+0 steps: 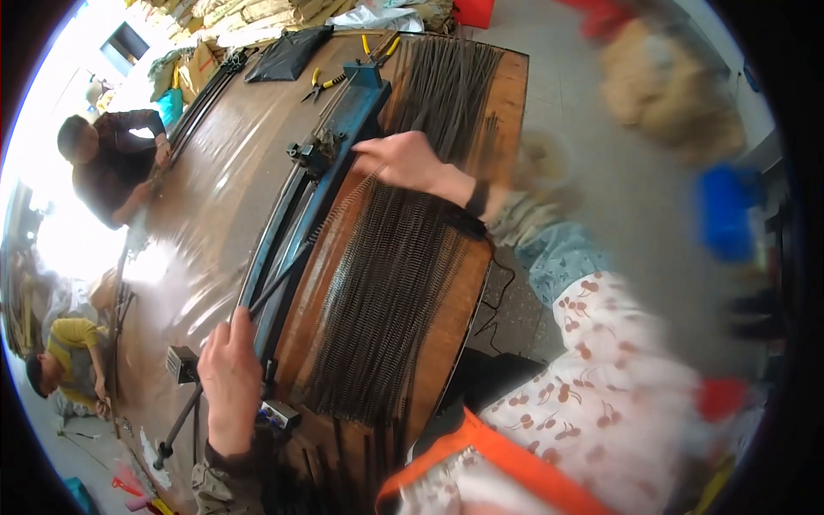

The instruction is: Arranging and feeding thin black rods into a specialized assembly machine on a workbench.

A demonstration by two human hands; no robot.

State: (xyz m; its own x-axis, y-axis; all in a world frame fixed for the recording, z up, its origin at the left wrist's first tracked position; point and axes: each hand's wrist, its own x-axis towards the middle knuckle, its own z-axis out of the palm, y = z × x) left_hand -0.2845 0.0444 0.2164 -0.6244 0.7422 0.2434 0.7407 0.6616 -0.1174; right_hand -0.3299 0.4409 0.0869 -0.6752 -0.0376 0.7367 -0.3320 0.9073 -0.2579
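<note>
Fixture (330, 190) is running diagonally through frame centre on the surface (215, 202) | coil springs (373, 300) are lying right of it, lower centre | pliers (322, 85) are resting left of its upper end | bag (287, 57) is lying farther left | people (112, 176) are occupying frame left

On the desk (210, 227) at 11 o'clock lies a black plastic bag (287, 57), sacks (262, 19) piled beyond. Between 9 and 10 is a person in dark clothes (103, 178); between 8 and 9, a person in yellow (75, 335). At 3, a blurred blue object (725, 213).
</note>
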